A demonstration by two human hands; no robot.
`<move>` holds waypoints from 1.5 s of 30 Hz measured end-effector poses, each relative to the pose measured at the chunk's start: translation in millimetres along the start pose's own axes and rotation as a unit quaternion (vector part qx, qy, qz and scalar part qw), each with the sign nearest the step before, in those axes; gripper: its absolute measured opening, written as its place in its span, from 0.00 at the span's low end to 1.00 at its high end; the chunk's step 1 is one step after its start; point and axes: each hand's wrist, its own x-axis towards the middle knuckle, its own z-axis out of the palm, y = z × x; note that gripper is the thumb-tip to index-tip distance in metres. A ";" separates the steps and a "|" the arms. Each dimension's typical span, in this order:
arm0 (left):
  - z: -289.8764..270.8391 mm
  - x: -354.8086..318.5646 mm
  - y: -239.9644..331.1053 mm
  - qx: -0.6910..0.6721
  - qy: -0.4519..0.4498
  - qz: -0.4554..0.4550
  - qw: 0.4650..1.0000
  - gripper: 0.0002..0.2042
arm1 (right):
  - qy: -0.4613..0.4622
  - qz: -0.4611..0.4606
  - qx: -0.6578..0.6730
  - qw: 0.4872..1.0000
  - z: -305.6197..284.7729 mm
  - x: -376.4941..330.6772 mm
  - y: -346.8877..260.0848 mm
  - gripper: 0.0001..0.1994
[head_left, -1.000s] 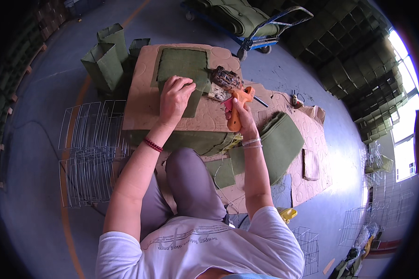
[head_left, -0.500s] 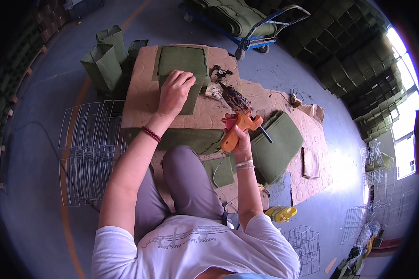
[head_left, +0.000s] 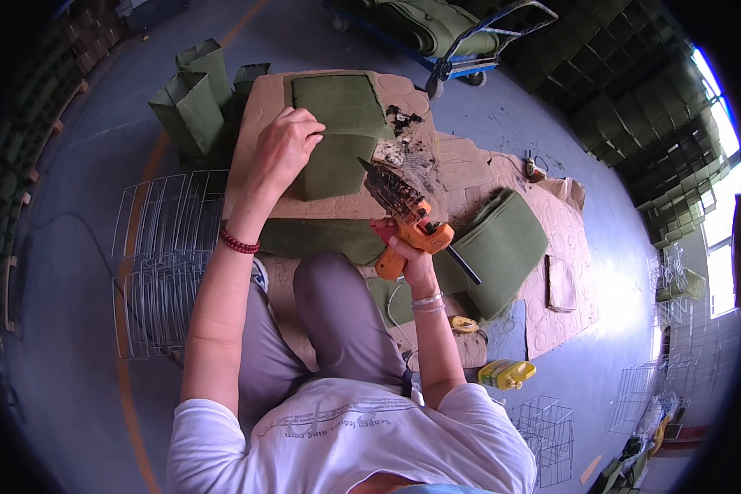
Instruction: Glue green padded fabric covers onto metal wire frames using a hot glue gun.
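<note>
My left hand [head_left: 284, 148] presses flat on a green felt piece [head_left: 337, 132] that lies on a brown cardboard work board [head_left: 259, 107]. My right hand [head_left: 407, 251] grips an orange hot glue gun [head_left: 407, 218], raised off the board with its dirty nozzle pointing toward the felt's right edge. Dark glue residue [head_left: 403, 136] stains the board to the right of the felt. A red bead bracelet sits on my left wrist. My knees are under the board's near edge.
Wire frames [head_left: 152, 263] are stacked on the floor at my left. Folded green felt boxes [head_left: 198, 99] stand behind the board. More felt [head_left: 502, 247] lies on cardboard sheets at right, with a yellow bottle [head_left: 506, 375] near it. A blue cart [head_left: 461, 41] stands at the back.
My right hand has pulled the glue gun back from the board toward me and lifted it. My left hand stays pressed on the felt.
</note>
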 end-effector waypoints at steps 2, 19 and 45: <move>-3.7 -1.6 -6.4 0.003 -0.011 -0.014 1.000 0.06 | 0.001 -0.002 -0.007 1.000 12.0 1.9 2.4 0.20; -13.7 4.9 -16.7 -0.145 -0.050 -0.118 0.981 0.13 | 0.000 -0.046 -0.088 0.995 76.9 25.3 10.7 0.16; -3.1 -0.6 -19.8 -0.188 0.026 -0.117 0.975 0.11 | 0.035 -0.085 -0.140 0.986 88.4 27.7 20.7 0.07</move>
